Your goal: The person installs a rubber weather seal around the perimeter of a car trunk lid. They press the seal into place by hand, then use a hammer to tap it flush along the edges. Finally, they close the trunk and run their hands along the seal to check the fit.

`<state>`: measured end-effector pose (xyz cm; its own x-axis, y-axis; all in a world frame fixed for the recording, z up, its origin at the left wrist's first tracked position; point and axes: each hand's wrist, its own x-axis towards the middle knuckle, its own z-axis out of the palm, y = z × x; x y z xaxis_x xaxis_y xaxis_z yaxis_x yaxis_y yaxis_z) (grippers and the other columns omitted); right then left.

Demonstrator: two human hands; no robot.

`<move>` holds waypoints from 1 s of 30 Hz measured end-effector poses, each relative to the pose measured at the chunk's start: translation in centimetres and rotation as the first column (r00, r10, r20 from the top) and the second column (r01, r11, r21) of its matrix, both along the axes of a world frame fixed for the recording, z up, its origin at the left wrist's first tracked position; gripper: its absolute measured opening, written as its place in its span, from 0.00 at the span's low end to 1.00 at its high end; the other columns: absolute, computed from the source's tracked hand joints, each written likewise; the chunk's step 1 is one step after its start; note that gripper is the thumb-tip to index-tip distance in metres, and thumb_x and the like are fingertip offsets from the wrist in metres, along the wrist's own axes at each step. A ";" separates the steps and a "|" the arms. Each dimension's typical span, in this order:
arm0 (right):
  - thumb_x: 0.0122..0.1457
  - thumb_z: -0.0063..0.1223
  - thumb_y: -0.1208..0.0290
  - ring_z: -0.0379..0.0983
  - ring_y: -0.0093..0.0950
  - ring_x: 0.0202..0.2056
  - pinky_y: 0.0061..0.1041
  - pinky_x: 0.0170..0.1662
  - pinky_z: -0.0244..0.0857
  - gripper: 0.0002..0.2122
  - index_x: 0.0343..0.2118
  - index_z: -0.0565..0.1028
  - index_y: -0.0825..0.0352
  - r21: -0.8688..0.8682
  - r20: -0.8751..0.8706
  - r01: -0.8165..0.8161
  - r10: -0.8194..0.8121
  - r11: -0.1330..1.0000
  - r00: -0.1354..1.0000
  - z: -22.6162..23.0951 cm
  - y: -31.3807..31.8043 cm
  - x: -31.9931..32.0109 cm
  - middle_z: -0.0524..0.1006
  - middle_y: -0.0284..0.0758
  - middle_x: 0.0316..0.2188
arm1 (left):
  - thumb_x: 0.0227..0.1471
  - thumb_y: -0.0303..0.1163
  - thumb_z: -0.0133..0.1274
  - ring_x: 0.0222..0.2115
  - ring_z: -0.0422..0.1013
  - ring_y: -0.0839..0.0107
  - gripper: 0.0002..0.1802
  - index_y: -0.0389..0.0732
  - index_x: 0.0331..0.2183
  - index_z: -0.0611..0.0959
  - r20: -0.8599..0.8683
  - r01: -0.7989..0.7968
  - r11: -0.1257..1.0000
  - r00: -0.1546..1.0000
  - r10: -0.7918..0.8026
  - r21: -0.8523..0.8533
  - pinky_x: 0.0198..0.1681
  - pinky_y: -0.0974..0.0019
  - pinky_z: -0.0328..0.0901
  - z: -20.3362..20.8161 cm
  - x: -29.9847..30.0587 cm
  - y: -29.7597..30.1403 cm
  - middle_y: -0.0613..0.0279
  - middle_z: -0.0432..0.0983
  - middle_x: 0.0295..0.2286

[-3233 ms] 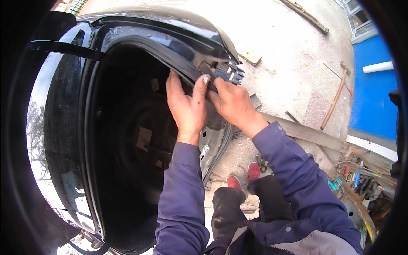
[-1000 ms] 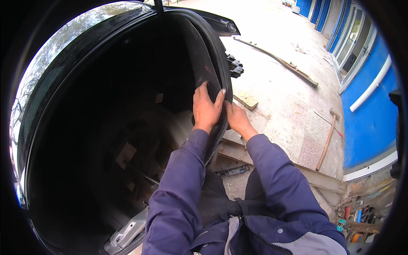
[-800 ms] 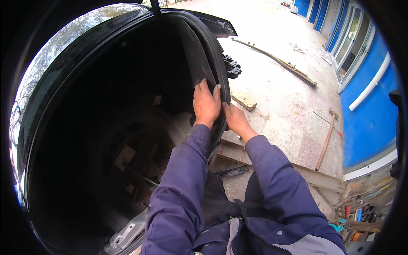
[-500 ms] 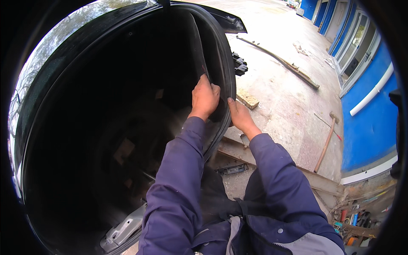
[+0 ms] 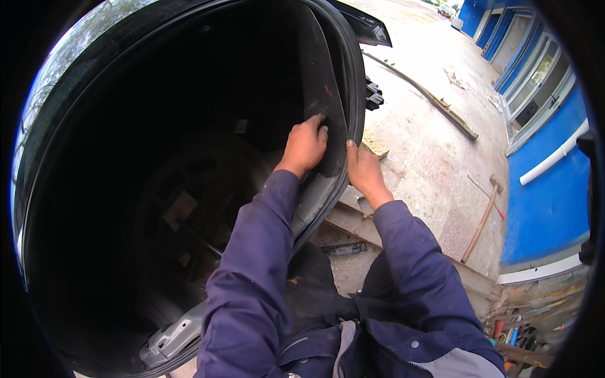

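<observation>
In front of me gapes the dark trunk of a car, edged by a black rubber seal [image 5: 357, 82]. A thin black trim panel [image 5: 322, 75] with small holes stands along the trunk's right side, its upper part apart from the rim. My left hand [image 5: 305, 146] is closed against the panel's face, fingers curled and thumb near the fingertips; whatever may be between them is hidden. My right hand [image 5: 365, 169] grips the seal on the right rim, thumb on top, the other fingers hidden beneath the edge.
A metal latch bracket [image 5: 176, 337] sits at the trunk's lower edge. On the ground to the right lie a long strip [image 5: 428, 97], a yellowish block [image 5: 375, 146] and a long-handled hammer [image 5: 482, 220]. A blue wall [image 5: 548, 208] with a white pipe [image 5: 554, 153] borders the right.
My left hand has gone from the panel's edge to its face, and more of that face shows. My right hand stays on the rim. The whole view has shifted slightly.
</observation>
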<state>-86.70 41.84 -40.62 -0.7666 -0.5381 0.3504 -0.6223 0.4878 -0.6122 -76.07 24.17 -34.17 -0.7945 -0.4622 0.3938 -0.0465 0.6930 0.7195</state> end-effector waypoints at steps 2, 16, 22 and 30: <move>0.84 0.40 0.49 0.80 0.70 0.42 0.60 0.47 0.74 0.31 0.39 0.84 0.76 0.080 -0.016 -0.012 0.013 0.997 1.000 0.6 0.3 -0.2 0.83 0.65 0.35 | 0.66 0.43 0.64 0.60 0.79 0.36 0.40 0.27 0.69 0.75 0.129 0.009 0.999 0.992 -0.014 0.041 0.66 0.48 0.73 -1.0 1.5 1.3 0.28 0.83 0.56; 0.85 0.42 0.54 0.83 0.54 0.53 0.50 0.62 0.74 0.23 0.55 0.79 0.74 -0.317 -0.140 0.051 -0.100 0.947 0.985 9.0 2.2 -2.3 0.82 0.58 0.50 | 0.61 0.54 0.69 0.81 0.48 0.36 0.67 0.23 0.79 0.52 0.400 0.083 0.986 0.916 -0.019 -0.145 0.82 0.46 0.51 -3.3 3.8 7.0 0.25 0.48 0.79; 0.85 0.36 0.60 0.66 0.49 0.70 0.47 0.75 0.58 0.24 0.70 0.68 0.75 -0.716 -0.304 0.093 -0.429 0.692 0.850 13.1 -7.8 -5.1 0.71 0.56 0.69 | 0.61 0.54 0.67 0.80 0.49 0.34 0.65 0.21 0.78 0.53 0.411 0.111 0.980 0.911 -0.036 -0.162 0.82 0.49 0.51 -3.3 3.8 6.7 0.22 0.50 0.78; 0.87 0.20 0.47 0.62 0.49 0.75 0.48 0.80 0.50 0.34 0.70 0.75 0.70 -0.499 -0.248 -0.096 -0.036 0.861 0.968 12.8 -6.2 -8.1 0.73 0.53 0.70 | 0.58 0.52 0.67 0.80 0.50 0.33 0.64 0.21 0.78 0.56 0.391 0.121 0.979 0.919 -0.048 -0.162 0.82 0.46 0.53 -3.1 4.1 6.8 0.23 0.52 0.77</move>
<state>-94.84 35.63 -27.86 -0.6092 -0.2580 0.7499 -0.7911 0.1320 -0.5973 -71.99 30.94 -37.24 -0.9337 -0.3369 0.1212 -0.2290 0.8222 0.5212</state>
